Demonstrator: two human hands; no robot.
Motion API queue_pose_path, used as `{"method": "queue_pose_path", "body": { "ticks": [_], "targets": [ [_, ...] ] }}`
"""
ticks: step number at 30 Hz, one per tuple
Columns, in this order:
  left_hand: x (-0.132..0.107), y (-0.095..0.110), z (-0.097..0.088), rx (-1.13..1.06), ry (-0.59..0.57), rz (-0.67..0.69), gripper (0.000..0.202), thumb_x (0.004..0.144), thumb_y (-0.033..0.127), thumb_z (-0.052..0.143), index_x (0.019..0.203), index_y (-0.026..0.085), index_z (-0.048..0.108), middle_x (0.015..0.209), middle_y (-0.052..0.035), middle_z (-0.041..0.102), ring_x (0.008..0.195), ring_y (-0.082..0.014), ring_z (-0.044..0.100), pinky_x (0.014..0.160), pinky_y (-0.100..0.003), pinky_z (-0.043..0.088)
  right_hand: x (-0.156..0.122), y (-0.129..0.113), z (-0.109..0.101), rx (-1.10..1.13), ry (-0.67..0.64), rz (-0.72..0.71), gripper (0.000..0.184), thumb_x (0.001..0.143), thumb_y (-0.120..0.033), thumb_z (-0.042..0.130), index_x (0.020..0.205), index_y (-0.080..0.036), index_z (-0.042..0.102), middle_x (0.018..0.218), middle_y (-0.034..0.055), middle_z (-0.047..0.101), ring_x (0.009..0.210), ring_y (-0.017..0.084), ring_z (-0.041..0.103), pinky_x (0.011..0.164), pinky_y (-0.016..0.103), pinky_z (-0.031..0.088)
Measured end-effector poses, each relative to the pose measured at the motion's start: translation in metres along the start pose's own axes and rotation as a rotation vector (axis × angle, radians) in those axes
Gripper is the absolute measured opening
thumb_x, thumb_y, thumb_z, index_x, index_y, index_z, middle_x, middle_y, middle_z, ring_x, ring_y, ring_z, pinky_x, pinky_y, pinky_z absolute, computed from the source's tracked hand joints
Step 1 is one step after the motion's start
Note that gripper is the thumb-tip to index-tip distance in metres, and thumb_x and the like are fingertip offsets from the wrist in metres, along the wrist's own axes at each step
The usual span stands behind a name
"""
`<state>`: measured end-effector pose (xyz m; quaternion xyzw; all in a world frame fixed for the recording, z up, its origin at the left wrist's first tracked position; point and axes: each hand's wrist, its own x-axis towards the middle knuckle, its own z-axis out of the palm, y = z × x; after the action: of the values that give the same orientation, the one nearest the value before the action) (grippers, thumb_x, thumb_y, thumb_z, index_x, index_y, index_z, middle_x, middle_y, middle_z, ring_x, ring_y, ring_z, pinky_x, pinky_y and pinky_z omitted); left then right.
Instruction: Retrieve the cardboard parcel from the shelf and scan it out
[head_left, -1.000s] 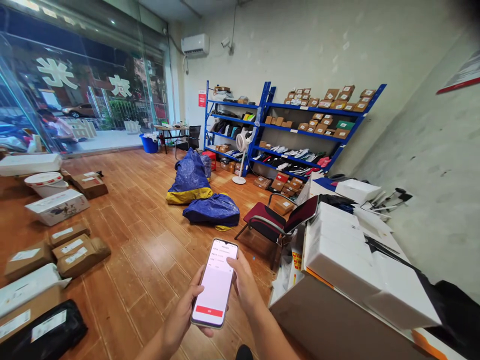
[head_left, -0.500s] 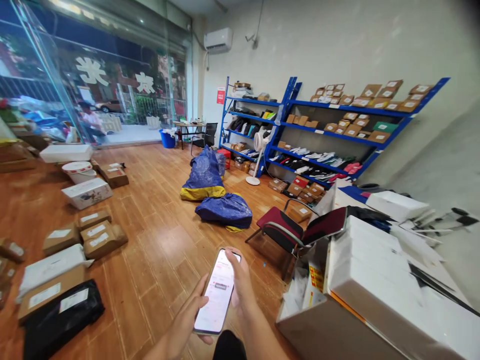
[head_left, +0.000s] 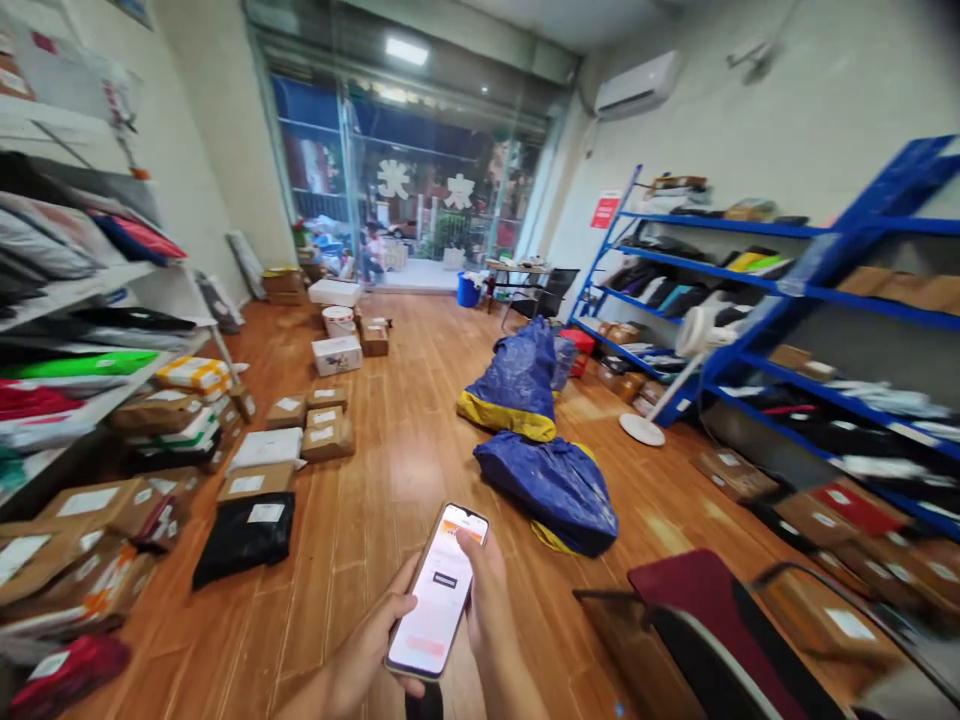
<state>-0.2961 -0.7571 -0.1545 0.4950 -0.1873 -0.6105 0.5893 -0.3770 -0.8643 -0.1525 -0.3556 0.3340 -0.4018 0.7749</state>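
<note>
A smartphone (head_left: pixel 435 610) with a lit, mostly white screen is held upright between both hands, low in the middle of the view. My left hand (head_left: pixel 386 625) is closed round its left side, the thumb lying over the edge. Around the right side wraps my right hand (head_left: pixel 486 590), its thumb resting on the upper part of the screen. An orange band shows at the top of the screen and a small dark box sits mid-screen; the text is too small to read. Beyond the phone, blue and yellow sacks (head_left: pixel 551 490) lie on the wooden floor.
Parcels, among them a black one (head_left: pixel 247 540), lie on the floor to the left, beside loaded white shelves (head_left: pixel 127 385). To the right stand a dark red chair (head_left: pixel 720 620), a white fan (head_left: pixel 641 428) and blue shelving (head_left: pixel 697 268). A person sits beyond the glass front.
My view has swung left, bringing in the left shelves and putting the white boxes on the right out of sight. The phone stays in both hands; its screen shows a different page.
</note>
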Motion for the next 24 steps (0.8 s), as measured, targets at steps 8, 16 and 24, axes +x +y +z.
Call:
{"method": "queue_pose_path", "body": {
  "ticks": [8, 16, 24],
  "targets": [
    [0.071, 0.007, 0.005, -0.047, 0.126, 0.048, 0.075, 0.082, 0.037, 0.042, 0.145, 0.021, 0.003, 0.127, -0.0136, 0.053, 0.079, -0.0221, 0.062, 0.045, -0.026, 0.051, 0.083, -0.017, 0.003, 0.033, -0.113, 0.125, 0.032, 0.07, -0.05, 0.061, 0.083, -0.021, 0.054, 0.064, -0.0017, 0.064, 0.061, 0.019, 0.061, 0.057, 0.03, 0.048],
    [0.124, 0.049, 0.002, -0.304, 0.25, 0.097, 0.068, 0.085, 0.03, 0.036, 0.144, 0.02, 0.005, 0.127, -0.0165, 0.052, 0.082, -0.0245, 0.064, 0.04, -0.029, 0.053, 0.136, -0.02, 0.022, -0.115, -0.295, 0.142, 0.045, 0.068, -0.023, 0.055, 0.111, -0.023, 0.046, 0.086, -0.0007, 0.069, 0.077, 0.02, 0.063, 0.069, 0.031, 0.05],
    [0.201, 0.098, -0.062, -0.427, 0.257, 0.151, 0.068, 0.085, 0.03, 0.038, 0.144, 0.022, 0.007, 0.121, -0.0139, 0.059, 0.079, -0.0235, 0.065, 0.042, -0.028, 0.052, 0.249, 0.012, 0.08, -0.228, -0.311, 0.057, 0.052, 0.062, -0.03, 0.069, 0.109, -0.022, 0.046, 0.085, 0.0035, 0.07, 0.076, 0.024, 0.066, 0.07, 0.037, 0.052]
  ]
}}
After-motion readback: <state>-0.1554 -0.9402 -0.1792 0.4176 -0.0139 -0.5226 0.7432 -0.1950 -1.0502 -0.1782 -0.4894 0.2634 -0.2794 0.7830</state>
